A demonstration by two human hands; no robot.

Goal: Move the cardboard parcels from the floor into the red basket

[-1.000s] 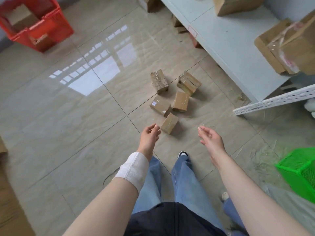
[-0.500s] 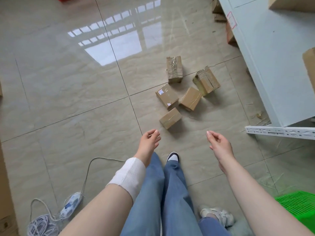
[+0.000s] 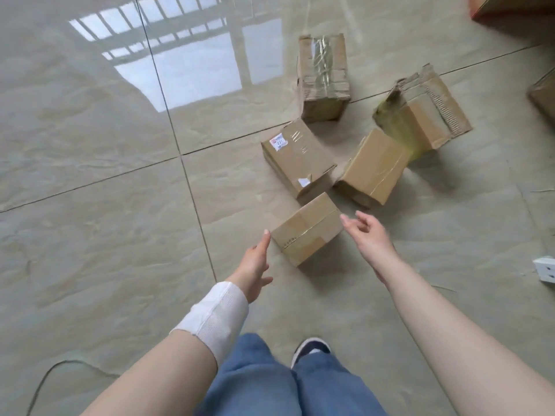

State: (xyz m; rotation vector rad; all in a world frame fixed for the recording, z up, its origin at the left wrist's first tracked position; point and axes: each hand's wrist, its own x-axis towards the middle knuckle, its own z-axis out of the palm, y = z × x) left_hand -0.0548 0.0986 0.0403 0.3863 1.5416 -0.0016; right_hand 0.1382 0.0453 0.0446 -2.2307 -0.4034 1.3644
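Several cardboard parcels lie in a cluster on the tiled floor. The nearest small parcel (image 3: pixel 306 228) sits between my hands. My left hand (image 3: pixel 255 262), with a white wrap on the wrist, is open at the parcel's left corner, one fingertip at its edge. My right hand (image 3: pixel 368 234) is open just to the parcel's right, fingers loosely curled, holding nothing. Behind it lie a labelled parcel (image 3: pixel 295 156), a taped parcel (image 3: pixel 372 166), a torn parcel (image 3: pixel 423 111) and a far parcel (image 3: pixel 324 76). The red basket is out of view.
A dark cable (image 3: pixel 48 376) curls on the floor at lower left. A white plug block (image 3: pixel 545 268) lies at the right edge. More cardboard (image 3: pixel 543 94) shows at the far right. My legs in blue jeans (image 3: pixel 270 379) stand below.
The view has dropped closer to the parcels. Both hands have reached forward to either side of the nearest small parcel. The red basket left the view a second ago.
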